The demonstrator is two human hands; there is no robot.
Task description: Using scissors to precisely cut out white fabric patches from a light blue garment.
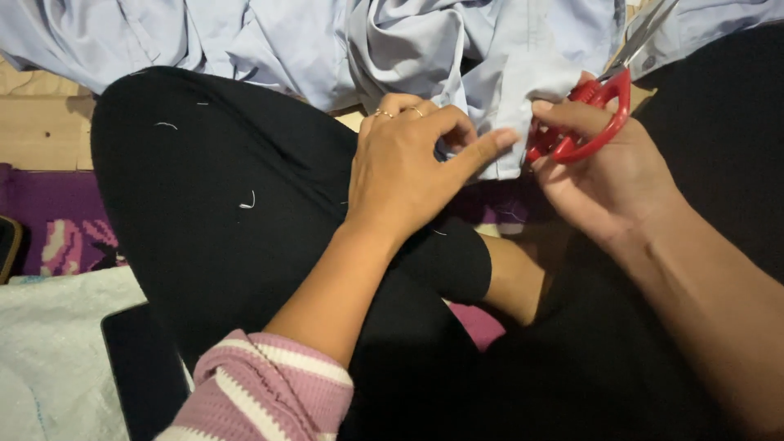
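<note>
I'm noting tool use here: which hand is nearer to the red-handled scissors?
Right. The right hand holds the red-handled scissors, its fingers through the loops. The left hand is beside them, pinching the edge of the light blue cloth, not touching the scissors.

The 2 hands sit close together — the left hand (408, 163) pinches the pale blue cloth (506, 98), the right hand (604, 175) grips red scissors (592, 114) just beside it, leaving only a thin gap between them. Bunched cloth blocks the far side. A raised knee in black trousers (220, 188) walls off the left — a strip of purple mat (57, 212) lies past it.
</note>
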